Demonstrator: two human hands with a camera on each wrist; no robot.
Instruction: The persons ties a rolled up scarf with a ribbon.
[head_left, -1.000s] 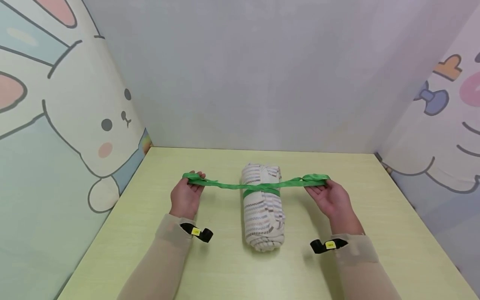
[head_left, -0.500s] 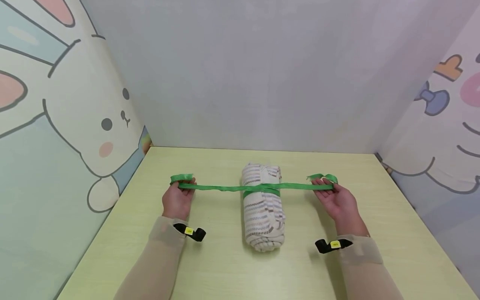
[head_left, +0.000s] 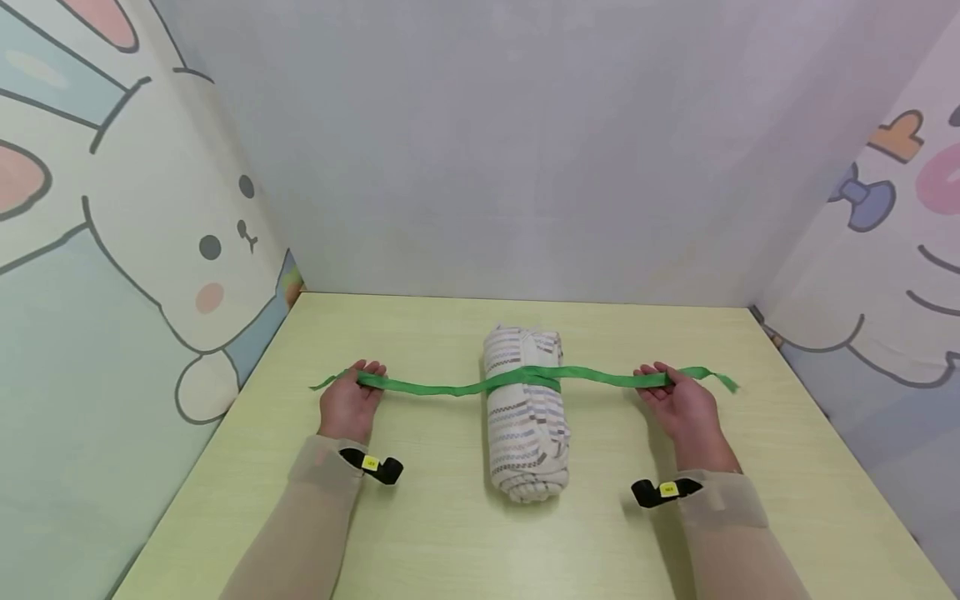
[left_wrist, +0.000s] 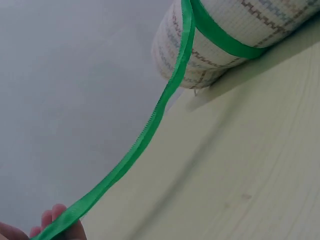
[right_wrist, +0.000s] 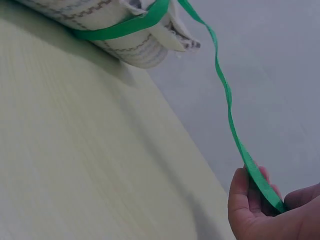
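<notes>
A rolled cloth [head_left: 527, 442], white with striped patterning, lies lengthwise on the table. Around its upper half runs a green ribbon [head_left: 450, 390], crossed on top, with a tail reaching out to each side. My left hand [head_left: 350, 406] pinches the left tail, its loose end sticking out past the thumb. On the other side my right hand [head_left: 682, 412] pinches the right tail, and a short end hangs beyond it. Both tails sag slightly above the table. In the right wrist view the ribbon [right_wrist: 231, 110] twists on its way down to the fingers.
The pale yellow table [head_left: 450, 542] meets a grey back wall [head_left: 510, 150]. Side panels with cartoon animals, including a rabbit [head_left: 172, 242], stand left and right. A small black wrist camera [head_left: 386, 469] sits on each sleeve.
Both hands have moved outward and slightly nearer along the ribbon. The tails, pulled straight half a second ago, now droop a little. The loose ends have swung outward; the roll stays put.
</notes>
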